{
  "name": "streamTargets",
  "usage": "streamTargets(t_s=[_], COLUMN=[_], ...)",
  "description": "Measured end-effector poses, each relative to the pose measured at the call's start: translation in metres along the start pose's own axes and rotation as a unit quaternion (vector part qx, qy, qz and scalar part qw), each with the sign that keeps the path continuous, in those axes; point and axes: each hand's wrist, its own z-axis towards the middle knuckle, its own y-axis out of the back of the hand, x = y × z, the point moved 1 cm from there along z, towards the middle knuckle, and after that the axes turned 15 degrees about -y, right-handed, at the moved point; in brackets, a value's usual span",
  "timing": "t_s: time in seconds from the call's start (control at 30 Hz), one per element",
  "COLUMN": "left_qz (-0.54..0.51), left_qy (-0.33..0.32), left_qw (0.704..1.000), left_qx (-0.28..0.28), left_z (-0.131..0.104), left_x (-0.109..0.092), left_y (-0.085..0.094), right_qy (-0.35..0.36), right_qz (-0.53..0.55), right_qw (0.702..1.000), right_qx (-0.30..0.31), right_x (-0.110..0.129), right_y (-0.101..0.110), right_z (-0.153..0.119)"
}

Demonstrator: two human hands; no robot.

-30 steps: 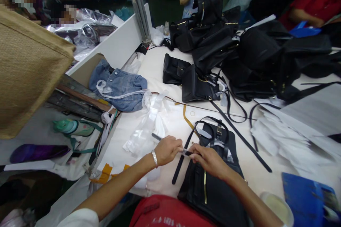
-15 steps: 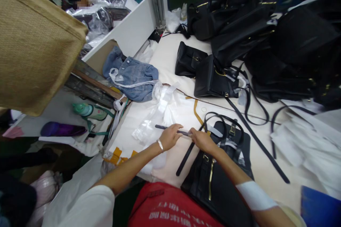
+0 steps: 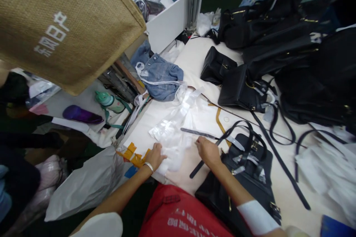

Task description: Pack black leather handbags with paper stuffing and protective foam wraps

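The left hand [image 3: 156,155] lies low on the near edge of the white table [image 3: 194,59], fingers curled loosely onto a heap of clear plastic bags [image 3: 174,133]; whether it grips the plastic cannot be told. A pale bangle circles that wrist. The right hand [image 3: 207,151] sits just beside the heap, its fingers pinched on the near end of a thin dark strap [image 3: 198,133]. The strap is narrow, flat and stiff-looking, dull grey-black with a faint sheen, and it runs leftward from the fingers, lying across the top of the plastic.

Just right of the right hand lies a black bag [image 3: 244,170] with gold buckles, its looped handle and white paper tags on top; a second, wider black strap [image 3: 200,164] slants out from under the wrist. Further back on the table stand 2 small black bags [image 3: 230,81] and a big pile of black bags [image 3: 300,55]. A blue denim piece [image 3: 160,76] lies at the table's left edge. A burlap tote [image 3: 66,22] with white characters hangs at upper left, above a green bottle [image 3: 108,102].
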Motion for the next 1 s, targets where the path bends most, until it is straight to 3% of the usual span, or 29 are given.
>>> streamTargets(t_s=[0.07,0.17,0.27,0.37,0.47,0.7,0.87,1.0], left_qz=[-0.04,-0.076,-0.089,-0.086,-0.097,-0.231,-0.314,-0.335], left_qy=[-0.005,-0.013,-0.009,0.005,0.019,0.036,0.032,0.026], left_qw=[0.999,0.997,0.996,0.996,0.995,0.964,0.939,0.936], left_qx=[-0.006,-0.005,0.0,-0.031,-0.015,0.128,0.134,0.105], left_z=[0.005,0.004,-0.003,-0.012,-0.016,-0.017,-0.018,-0.02], left_x=[0.006,0.017,0.028,0.036,0.041,0.039,0.034,0.037], left_y=[0.003,0.006,0.01,0.016,0.016,-0.007,-0.014,-0.014], right_qy=[0.001,0.001,0.006,-0.005,-0.017,-0.07,-0.108,-0.14], right_qz=[0.038,0.083,0.124,0.156,0.167,0.145,0.098,0.174], right_qw=[0.996,0.985,0.973,0.96,0.958,0.963,0.97,0.953], right_qx=[0.078,0.149,0.196,0.232,0.232,0.217,0.192,0.206], right_x=[0.028,0.058,0.073,0.083,0.097,0.114,0.117,0.116], right_y=[-0.011,-0.031,-0.047,-0.06,-0.07,-0.089,-0.098,-0.103], right_z=[-0.013,-0.029,-0.042,-0.051,-0.056,-0.07,-0.088,-0.091])
